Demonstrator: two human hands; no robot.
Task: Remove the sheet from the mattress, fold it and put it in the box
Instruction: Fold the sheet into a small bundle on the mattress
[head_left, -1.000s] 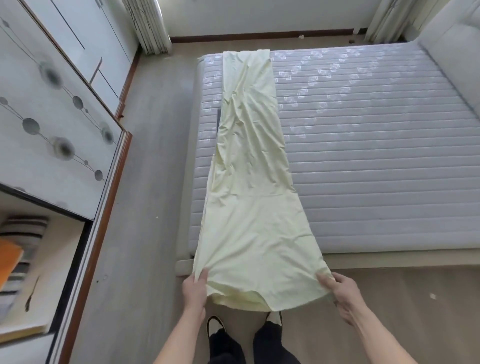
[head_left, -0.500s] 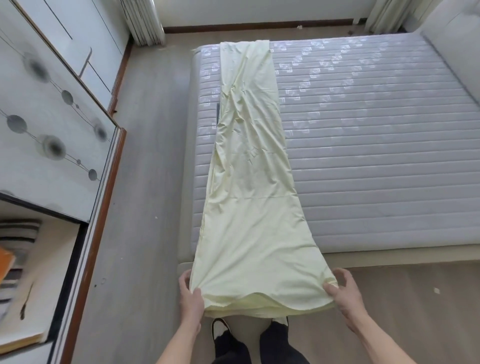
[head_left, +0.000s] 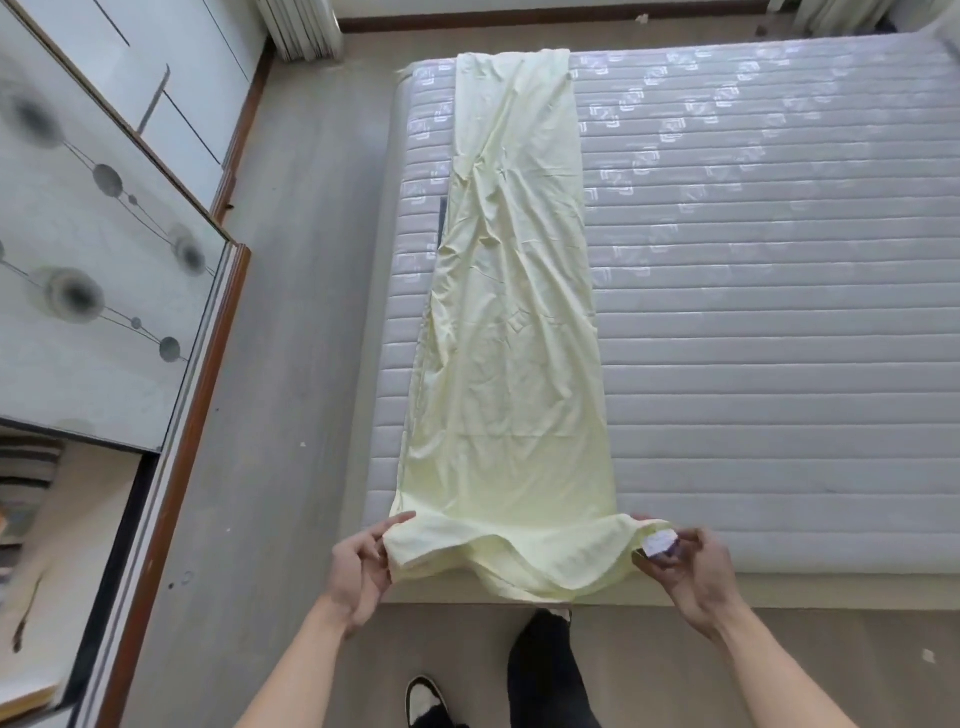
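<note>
The pale yellow sheet (head_left: 511, 332) lies as a long narrow strip down the left side of the mattress (head_left: 769, 312), its near end hanging over the foot edge. To fold it well, carry both corners level toward the far end. The left hand (head_left: 361, 569) and right hand (head_left: 691, 577) each pinch a near corner, forearms reaching forward, grip closed on cloth.

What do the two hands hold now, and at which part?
Both hold the folded yellow sheet at its near end: the left hand grips the left corner, the right hand pinches the right corner.
</note>
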